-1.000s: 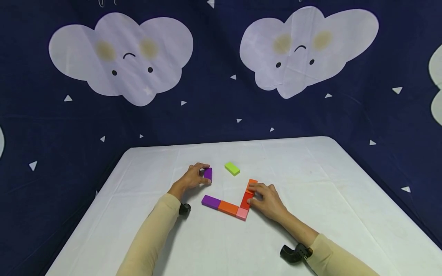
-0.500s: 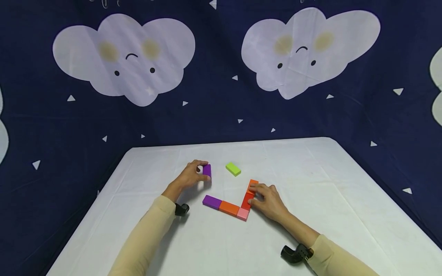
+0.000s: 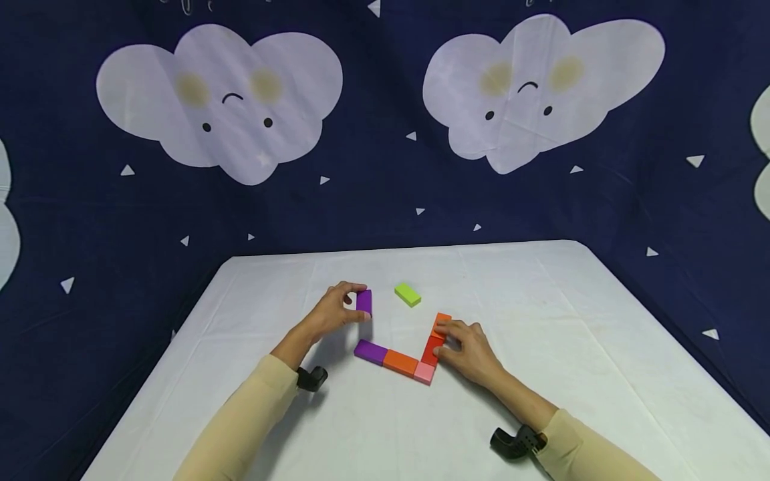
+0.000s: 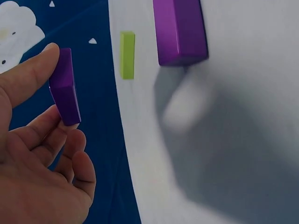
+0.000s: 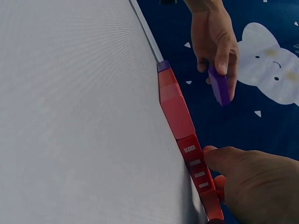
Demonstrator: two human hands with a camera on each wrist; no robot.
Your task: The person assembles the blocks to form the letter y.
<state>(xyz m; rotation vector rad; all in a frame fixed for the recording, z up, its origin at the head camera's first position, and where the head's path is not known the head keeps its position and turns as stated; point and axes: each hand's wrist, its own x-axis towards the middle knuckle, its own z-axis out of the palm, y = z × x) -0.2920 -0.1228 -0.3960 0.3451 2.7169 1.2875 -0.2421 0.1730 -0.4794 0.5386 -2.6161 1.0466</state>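
Observation:
My left hand (image 3: 345,306) pinches a purple block (image 3: 363,302) between thumb and fingers, holding it upright just above the white table (image 3: 541,314); the left wrist view shows this held purple block (image 4: 65,88) clear of the surface. On the table lies a bent row of blocks: purple (image 3: 369,351), orange (image 3: 400,363), pink (image 3: 424,373), red (image 3: 430,349) and a second orange one (image 3: 441,324). My right hand (image 3: 448,337) rests on the red and far orange blocks, its thumb against the red block (image 5: 196,172). A green block (image 3: 407,294) lies alone beyond the row.
A dark blue backdrop (image 3: 385,187) with white clouds hangs behind the table's far edge. Black wrist cameras sit on both forearms. Bare tablecloth stretches to the right and towards me.
My left hand has raised the purple block slightly and nudged it a little to the right. The right hand and the row of blocks have stayed still.

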